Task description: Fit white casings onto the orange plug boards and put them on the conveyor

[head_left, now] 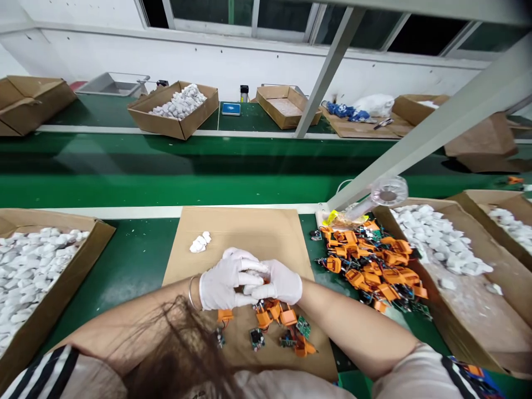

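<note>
My left hand (230,280) and my right hand (280,281), both in white gloves, meet over a brown cardboard sheet (245,224). Their fingers are bent and closed together around something mostly hidden; a bit of orange shows between them. Just below the hands lie several orange plastic housings (287,317) with wires and small green circuit boards (303,327). A few white lumpy pieces (200,243) rest on the sheet beyond my left hand. To the right, a heap of orange housings (374,266) with wired boards covers the green tabletop.
At the left stands a cardboard box (93,244) of white pieces; another box (451,327) with white pieces is at the right. A slanted white post (419,144) rises near a clear round-headed object (388,191). Across the green belt (187,188) are more boxes (195,119).
</note>
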`<state>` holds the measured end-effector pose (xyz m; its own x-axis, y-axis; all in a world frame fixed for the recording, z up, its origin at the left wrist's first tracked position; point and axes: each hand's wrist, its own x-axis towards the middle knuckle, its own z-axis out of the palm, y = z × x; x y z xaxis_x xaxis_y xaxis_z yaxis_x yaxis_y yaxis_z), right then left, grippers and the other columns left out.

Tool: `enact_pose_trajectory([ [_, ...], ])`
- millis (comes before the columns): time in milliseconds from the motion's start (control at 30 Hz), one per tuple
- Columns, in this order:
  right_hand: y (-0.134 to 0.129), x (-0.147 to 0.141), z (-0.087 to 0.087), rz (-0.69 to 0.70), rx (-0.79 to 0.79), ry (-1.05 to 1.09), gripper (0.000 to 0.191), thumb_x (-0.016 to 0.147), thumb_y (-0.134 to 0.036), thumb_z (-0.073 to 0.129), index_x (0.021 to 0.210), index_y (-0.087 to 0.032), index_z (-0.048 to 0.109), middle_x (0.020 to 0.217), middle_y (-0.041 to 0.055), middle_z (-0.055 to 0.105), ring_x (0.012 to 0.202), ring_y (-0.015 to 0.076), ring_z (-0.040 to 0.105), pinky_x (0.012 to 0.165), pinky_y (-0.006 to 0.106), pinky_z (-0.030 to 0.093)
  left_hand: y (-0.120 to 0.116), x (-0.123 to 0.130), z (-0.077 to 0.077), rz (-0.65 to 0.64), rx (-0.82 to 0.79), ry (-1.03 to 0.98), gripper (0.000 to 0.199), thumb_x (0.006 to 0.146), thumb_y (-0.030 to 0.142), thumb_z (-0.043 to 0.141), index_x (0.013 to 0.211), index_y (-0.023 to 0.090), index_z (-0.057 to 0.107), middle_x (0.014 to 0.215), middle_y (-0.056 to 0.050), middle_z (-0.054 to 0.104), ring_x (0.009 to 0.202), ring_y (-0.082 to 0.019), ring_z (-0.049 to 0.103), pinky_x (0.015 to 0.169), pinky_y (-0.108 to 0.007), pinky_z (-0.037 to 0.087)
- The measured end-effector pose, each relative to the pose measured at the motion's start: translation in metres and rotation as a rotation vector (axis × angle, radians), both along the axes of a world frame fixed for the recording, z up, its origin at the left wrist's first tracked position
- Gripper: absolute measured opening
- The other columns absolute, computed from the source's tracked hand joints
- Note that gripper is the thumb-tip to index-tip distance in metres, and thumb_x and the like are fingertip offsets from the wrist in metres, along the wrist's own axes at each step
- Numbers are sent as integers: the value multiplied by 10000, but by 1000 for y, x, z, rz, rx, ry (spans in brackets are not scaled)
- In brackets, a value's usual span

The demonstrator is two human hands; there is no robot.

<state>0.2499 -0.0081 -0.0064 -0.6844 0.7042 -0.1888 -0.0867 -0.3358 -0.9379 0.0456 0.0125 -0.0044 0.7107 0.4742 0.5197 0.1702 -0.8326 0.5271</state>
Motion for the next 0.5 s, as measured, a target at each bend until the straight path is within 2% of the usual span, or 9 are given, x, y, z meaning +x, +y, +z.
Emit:
enact_pose_trajectory([
  [100,1,1,6,21,52,-25,293,650,-366,930,738,-181,720,750,-30,656,802,179,609,837,369,526,-1,2,5,-6,-4,21,106,849,395,805,895,317,749,1161,-17,821,1101,-279,720,949,-479,536],
  [167,1,4,8,50,105,-44,279,665,-351,922,763,-172,732,791,-16,682,837,193,627,860,375,535,-2,3,7,-11,-4,36,98,845,384,810,828,311,747,1160,-8,822,1088,-276,720,950,-477,525],
  [233,1,8,8,64,124,-69,246,731,-352,886,786,-161,741,797,-7,695,819,184,626,859,370,536,-2,4,7,-17,-13,54,85,852,372,814,899,318,768,1168,-9,818,1083,-262,717,964,-466,520],
  [300,0,11,3,50,108,-75,233,802,-364,842,799,-153,746,785,-4,699,788,165,612,852,355,527,-2,3,5,0,-27,68,242,852,364,827,1083,322,768,1200,-21,806,1102,-252,714,1004,-460,515],
  [367,-2,11,-5,-42,38,-43,247,813,-380,849,854,-157,751,800,-4,708,777,154,610,836,339,523,0,2,3,73,-44,66,389,844,357,844,1213,304,734,1254,-45,788,1138,-255,710,1046,-463,510],
  [500,-2,2,-16,-360,-129,48,396,666,-372,973,921,-187,734,820,-5,731,752,154,638,752,307,530,7,1,1,194,-85,40,330,862,314,832,1175,261,743,1252,-69,786,1146,-264,712,1066,-472,526],
])
